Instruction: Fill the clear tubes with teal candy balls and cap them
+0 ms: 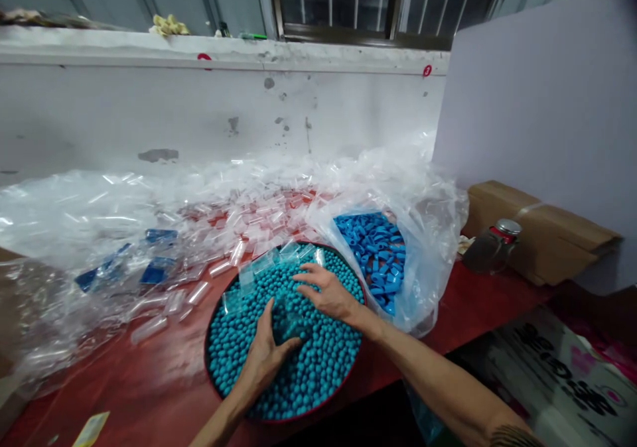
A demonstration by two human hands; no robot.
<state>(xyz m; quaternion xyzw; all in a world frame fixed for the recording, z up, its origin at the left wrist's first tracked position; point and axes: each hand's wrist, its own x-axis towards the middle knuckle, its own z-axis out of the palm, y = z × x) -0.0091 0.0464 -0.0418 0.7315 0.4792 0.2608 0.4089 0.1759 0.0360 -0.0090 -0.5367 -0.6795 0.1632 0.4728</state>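
Note:
A round tray with a dark red rim [208, 361] holds a mass of small teal balls [318, 374]. My left hand [263, 354] is low over the balls, thumb and fingers curved around a clear plastic container [290, 321], whose outline is blurred against them. To its upper right, my right hand [326, 293] hovers over the balls with its fingers apart and nothing visible in them. Several clear tubes lie along the tray's back and left edge, among them one clear tube [246, 278].
Clear tubes [199, 293] and plastic bags [99, 195] cover the red table [164, 381] behind and left. An open bag of blue pieces [375, 251] touches the tray's right side. Farther right are a glass jar [490, 248] and brown cardboard [542, 231].

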